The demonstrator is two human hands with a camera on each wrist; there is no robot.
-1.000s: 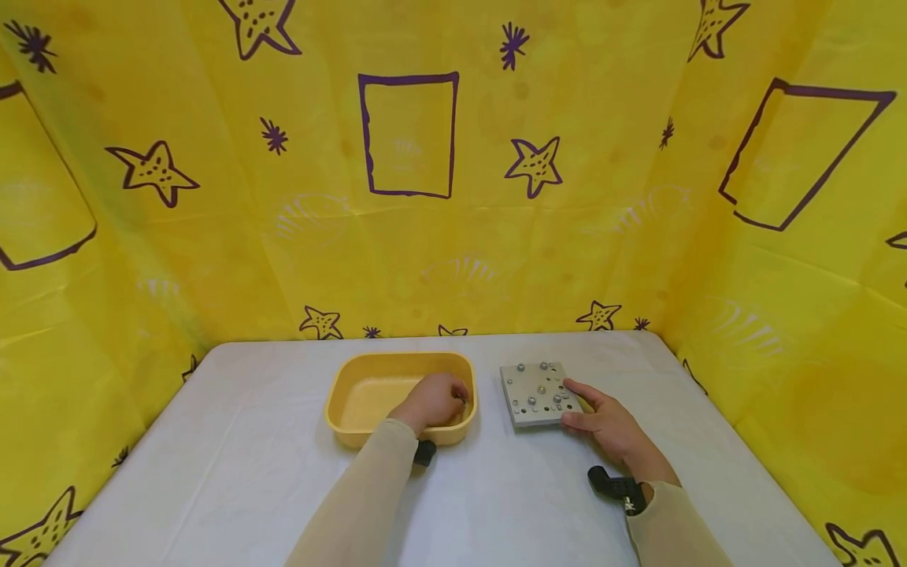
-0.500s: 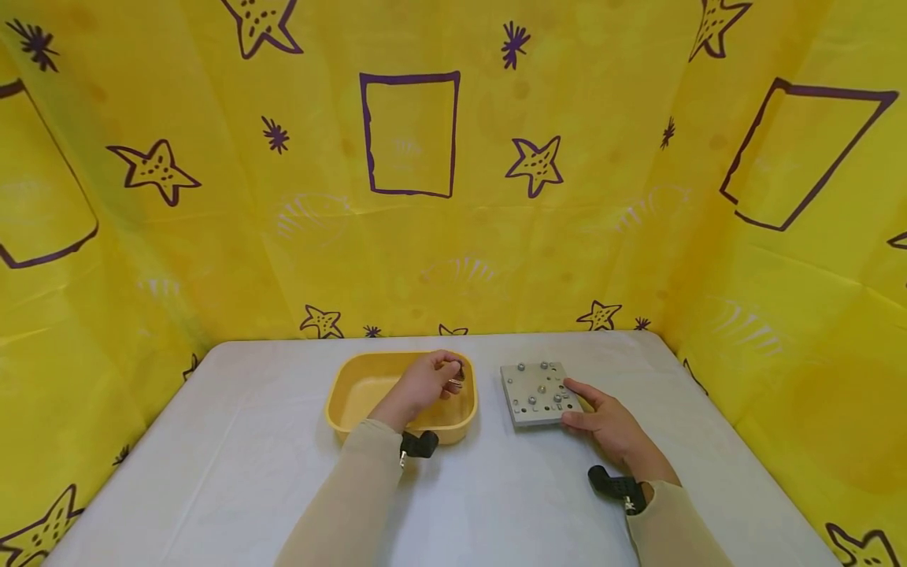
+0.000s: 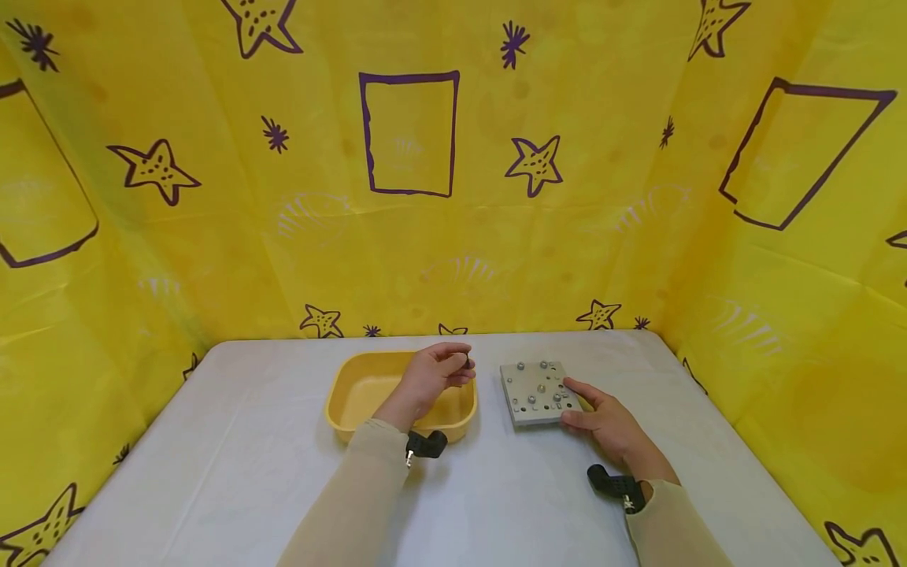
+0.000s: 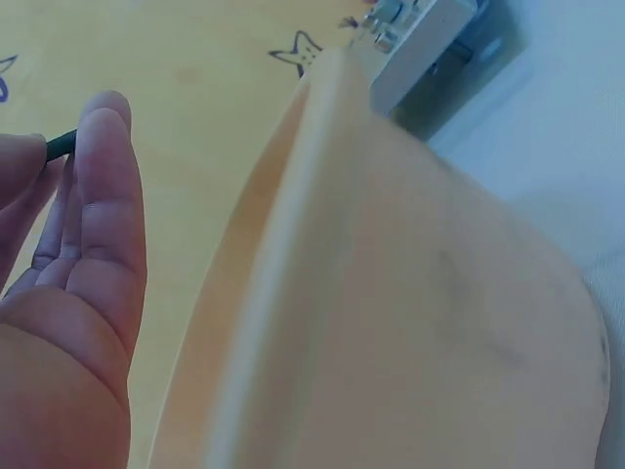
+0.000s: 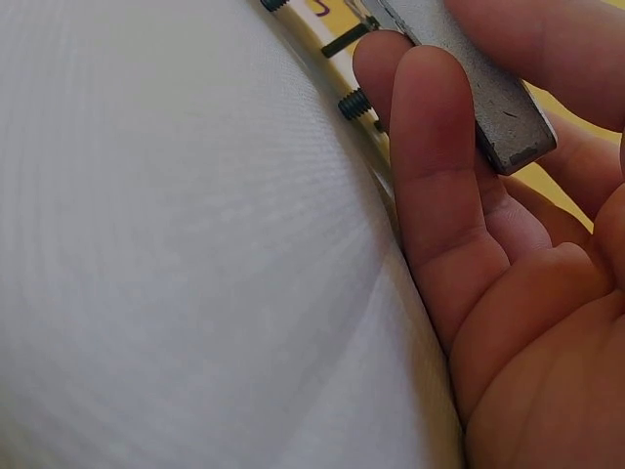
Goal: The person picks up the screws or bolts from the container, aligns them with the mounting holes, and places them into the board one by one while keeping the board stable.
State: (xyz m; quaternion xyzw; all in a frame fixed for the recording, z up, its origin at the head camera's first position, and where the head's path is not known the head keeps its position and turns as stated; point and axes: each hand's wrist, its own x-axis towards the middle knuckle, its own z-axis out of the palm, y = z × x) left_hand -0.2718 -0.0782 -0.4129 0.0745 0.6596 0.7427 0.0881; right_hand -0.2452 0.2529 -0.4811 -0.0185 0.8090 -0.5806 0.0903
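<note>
Yellow star-printed cloth wraps three sides of us, and below it lies the white bench (image 3: 212, 472). On it sit a yellow tub (image 3: 347, 394) and, just to its right, a grey metal plate (image 3: 538, 391) drilled with holes. We count several screws already seated in that plate, with a few holes apparently empty, so we judge the work partly done and more fastening to come.

Our left hand (image 3: 432, 374) hovers above the tub's right end, its fingers (image 4: 103, 186) pinching a small dark screw (image 4: 61, 144) clear of the rim. Our right hand (image 3: 609, 425) rests on the bench at the plate's near right corner, fingers (image 5: 430, 147) straight under its edge and thumb on top, steadying it; screw tips poke out beneath.

Against a second ago: then the left hand was down inside the tub, knuckles low; half a second ago it was lifting with something small in its fingertips. Now it is up and out, edging towards the plate. The right hand and the plate have not budged.
</note>
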